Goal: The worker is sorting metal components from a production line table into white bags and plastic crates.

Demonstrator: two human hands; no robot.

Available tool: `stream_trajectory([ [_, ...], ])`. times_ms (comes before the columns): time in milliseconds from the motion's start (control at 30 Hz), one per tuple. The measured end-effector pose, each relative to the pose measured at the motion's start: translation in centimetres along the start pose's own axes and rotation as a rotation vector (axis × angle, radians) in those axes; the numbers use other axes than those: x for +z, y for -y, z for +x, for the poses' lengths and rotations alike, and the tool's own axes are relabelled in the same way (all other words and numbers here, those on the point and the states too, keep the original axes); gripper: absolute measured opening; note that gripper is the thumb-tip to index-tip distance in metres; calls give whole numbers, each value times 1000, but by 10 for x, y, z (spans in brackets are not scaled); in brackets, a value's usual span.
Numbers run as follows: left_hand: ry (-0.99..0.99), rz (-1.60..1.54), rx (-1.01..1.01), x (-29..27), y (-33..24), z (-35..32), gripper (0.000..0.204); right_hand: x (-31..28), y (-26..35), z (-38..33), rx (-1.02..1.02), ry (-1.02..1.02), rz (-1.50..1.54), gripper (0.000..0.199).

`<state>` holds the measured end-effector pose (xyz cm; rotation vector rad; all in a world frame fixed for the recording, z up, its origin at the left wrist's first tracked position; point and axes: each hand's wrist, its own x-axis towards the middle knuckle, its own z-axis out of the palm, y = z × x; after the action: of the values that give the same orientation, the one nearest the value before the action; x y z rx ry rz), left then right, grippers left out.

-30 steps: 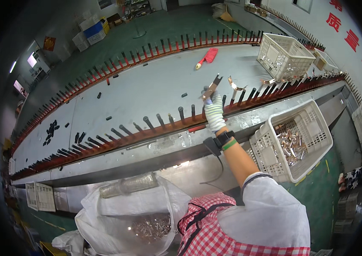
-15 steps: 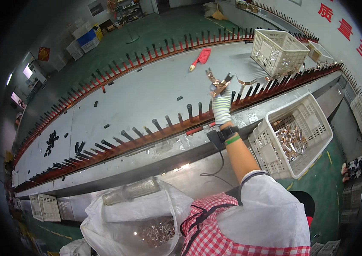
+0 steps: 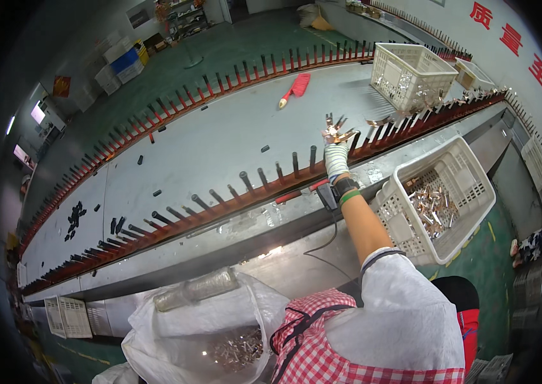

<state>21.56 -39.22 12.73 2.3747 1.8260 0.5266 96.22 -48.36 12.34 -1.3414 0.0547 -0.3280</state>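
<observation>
My right hand [image 3: 335, 157], in a white glove, reaches out over the red rail of black pegs [image 3: 264, 182] and grips a cluster of small copper-coloured metal parts [image 3: 335, 131]. The parts stand up from my fingers above the grey table top [image 3: 219, 141]. More metal parts [image 3: 378, 121] lie on the rail just right of the hand. My left hand is out of sight. Below me a white plastic bag [image 3: 175, 333] holds several shiny metal parts [image 3: 239, 349].
A white basket [image 3: 469, 185] with copper parts hangs at the table's near edge on my right. Another white basket [image 3: 411, 73] stands at the far right of the table, a red brush [image 3: 294, 88] beside it. Small black pieces [image 3: 76, 217] lie at the left.
My right hand has moved rightward along the rail and lifted, still holding the cluster of metal parts. My view has shifted a little.
</observation>
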Motion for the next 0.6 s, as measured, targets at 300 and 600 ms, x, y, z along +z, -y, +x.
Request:
stream_trajectory([
  [300, 117, -314, -240, -11, -31, 13, 59, 6, 10, 6, -330, 144, -347, 17],
  [600, 156, -263, -252, -19, -30, 7, 62, -70, -4, 29, -205, -258, -194, 26],
])
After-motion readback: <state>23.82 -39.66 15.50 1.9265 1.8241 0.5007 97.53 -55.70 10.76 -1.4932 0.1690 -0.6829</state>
